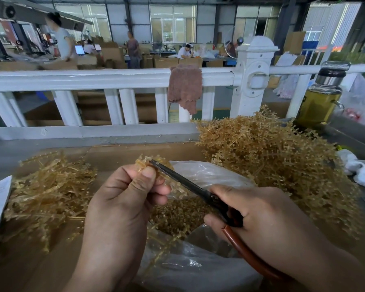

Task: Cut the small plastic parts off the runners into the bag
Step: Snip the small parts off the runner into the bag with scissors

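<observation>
Cardboard bench [34, 262] beside a white railing [93, 79]; left grip [122, 199] pinches a runner [143, 163], right grip [261, 213] clasps scissors [181, 180].

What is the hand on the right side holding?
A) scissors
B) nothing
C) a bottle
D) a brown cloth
A: the right hand grips the scissors by their brown handles, with the blades pointing at the runner that the left hand pinches.

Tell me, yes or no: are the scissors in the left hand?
No, the right hand grips the scissors, while the left hand pinches a runner.
</observation>
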Motion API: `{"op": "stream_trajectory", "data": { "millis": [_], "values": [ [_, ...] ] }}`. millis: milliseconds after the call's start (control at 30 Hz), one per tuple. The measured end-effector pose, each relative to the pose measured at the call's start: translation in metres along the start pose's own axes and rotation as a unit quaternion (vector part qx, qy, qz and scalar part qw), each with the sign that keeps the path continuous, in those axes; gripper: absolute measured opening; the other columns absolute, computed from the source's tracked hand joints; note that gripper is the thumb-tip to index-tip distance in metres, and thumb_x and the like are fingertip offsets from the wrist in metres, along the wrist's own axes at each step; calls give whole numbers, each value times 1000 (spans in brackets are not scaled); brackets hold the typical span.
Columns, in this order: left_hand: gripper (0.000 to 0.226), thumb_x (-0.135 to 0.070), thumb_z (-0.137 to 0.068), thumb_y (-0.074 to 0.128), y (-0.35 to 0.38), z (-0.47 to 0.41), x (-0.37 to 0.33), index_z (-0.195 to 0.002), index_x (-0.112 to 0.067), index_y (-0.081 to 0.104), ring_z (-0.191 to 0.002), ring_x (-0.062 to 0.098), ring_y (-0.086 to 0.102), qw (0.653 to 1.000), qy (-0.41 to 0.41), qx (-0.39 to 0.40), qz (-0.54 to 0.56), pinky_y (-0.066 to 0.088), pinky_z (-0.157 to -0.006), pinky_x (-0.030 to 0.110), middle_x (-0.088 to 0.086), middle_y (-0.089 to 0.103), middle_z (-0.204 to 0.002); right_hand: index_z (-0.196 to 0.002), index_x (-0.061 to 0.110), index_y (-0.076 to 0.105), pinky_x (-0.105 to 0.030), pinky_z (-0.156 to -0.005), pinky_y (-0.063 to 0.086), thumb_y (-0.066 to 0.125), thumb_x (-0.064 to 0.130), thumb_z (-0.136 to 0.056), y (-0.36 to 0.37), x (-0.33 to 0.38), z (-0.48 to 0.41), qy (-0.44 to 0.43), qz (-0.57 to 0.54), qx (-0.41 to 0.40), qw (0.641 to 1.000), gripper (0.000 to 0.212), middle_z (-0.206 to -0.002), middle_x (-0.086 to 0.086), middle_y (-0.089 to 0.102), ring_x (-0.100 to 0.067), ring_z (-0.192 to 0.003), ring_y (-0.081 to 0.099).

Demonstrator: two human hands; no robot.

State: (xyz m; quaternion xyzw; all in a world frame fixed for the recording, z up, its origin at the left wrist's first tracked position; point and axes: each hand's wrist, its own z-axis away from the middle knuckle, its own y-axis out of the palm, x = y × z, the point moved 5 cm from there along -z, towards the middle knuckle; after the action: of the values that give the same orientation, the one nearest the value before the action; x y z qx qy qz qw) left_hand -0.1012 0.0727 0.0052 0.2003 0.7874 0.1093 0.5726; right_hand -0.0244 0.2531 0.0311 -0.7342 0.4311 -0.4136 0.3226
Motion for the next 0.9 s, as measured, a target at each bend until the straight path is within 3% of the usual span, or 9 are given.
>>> {"op": "stream_trajectory", "data": {
  "millis": [133,500,700,900],
  "values": [
    [18,-29,-83,74,0,0,0,-65,-26,73,-63,11,65,1000,-9,6,7,53,-55,20,2,66,-66,-106,22,68,-32,-50,54,50,59,-82,-2,2,0,-3,6,-12,1000,47,-68,14,67,-5,-59,62],
    [21,-24,-82,64,2,1,1,-63,-24,72,-61,12,64,1000,-19,6,17,53,-54,20,4,65,-64,-109,29,68,-29,-54,51,43,65,-82,-1,1,0,12,18,28,999,51,-68,16,61,-6,-64,58],
    [19,-26,-80,65,1,0,2,-62,-25,72,-62,12,64,1000,-15,-5,4,53,-55,19,4,66,-64,-126,33,49,-32,-63,56,42,71,-80,0,2,1,7,-2,36,999,59,-85,14,70,-6,-76,65],
    [18,-28,-81,76,1,1,2,-64,-23,72,-64,13,64,1000,-9,-3,-2,53,-57,19,5,67,-67,-119,30,59,-33,-60,54,41,69,-79,0,0,1,18,0,44,999,58,-78,16,67,-4,-70,62]
  ]
}}
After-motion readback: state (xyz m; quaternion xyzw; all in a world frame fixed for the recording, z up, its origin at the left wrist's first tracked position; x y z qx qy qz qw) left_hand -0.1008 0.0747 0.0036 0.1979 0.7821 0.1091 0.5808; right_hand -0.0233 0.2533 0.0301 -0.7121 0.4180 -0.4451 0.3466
